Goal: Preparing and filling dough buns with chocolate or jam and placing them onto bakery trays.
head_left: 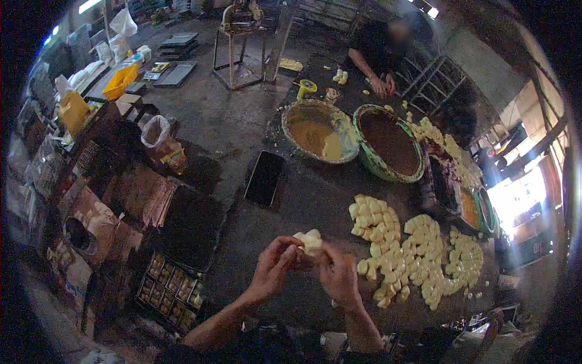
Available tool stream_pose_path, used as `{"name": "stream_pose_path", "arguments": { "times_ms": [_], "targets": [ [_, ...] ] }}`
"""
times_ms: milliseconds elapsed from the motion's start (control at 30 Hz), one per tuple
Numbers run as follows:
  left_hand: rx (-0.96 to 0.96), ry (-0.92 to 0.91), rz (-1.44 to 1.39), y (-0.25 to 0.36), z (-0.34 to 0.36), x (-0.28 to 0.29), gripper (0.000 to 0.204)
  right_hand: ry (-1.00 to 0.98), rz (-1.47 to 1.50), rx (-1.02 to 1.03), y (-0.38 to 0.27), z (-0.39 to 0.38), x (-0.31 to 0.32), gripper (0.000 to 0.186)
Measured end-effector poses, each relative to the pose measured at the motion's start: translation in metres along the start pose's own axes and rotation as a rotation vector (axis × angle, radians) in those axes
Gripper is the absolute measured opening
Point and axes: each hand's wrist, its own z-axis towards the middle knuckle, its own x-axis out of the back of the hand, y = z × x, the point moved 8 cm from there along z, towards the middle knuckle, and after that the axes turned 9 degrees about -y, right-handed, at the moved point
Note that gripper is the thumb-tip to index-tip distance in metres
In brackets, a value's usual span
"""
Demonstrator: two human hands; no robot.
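Over the near part of a dark worktable, my left hand [274,262] and my right hand [337,273] come together around a pale piece of dough [310,241]. Fingers of both hands are closed on it, left from one side and right from the other. To the right of my right hand lies a large spread of pale dough pieces [418,258], set close together on the tabletop. Beyond my hands a black phone-like slab [264,178] rests flat on the table. What lies under my fingertips is hidden.
Two large basins, one with tan filling [315,134] and one with brown filling [388,145], stand farther back. A co-worker [388,54] bends over the far end. At lower left sits a divided tray [171,285] of round pieces. A bagged bin [159,136] stands left.
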Motion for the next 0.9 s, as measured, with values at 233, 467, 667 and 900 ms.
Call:
{"name": "stream_pose_path", "arguments": {
  "times_ms": [233,467,667,900],
  "targets": [
    [-0.203,0.13,0.451,0.108,-0.091,0.018,0.021,-0.103,0.057,0.182,-0.101,-0.047,-0.049,0.022],
    [-0.06,0.015,0.575,0.153,-0.143,0.052,0.026,-0.087,-0.435,0.655,-0.192,-0.063,-0.094,0.016],
    [-0.737,-0.103,1.338,0.181,-0.182,0.009,0.025,0.23,0.258,0.586,-0.204,-0.05,-0.043,0.01],
    [-0.524,0.224,0.909,0.145,-0.151,0.019,0.02,0.087,0.485,0.439,-0.154,-0.043,-0.027,0.016]
  ]
}}
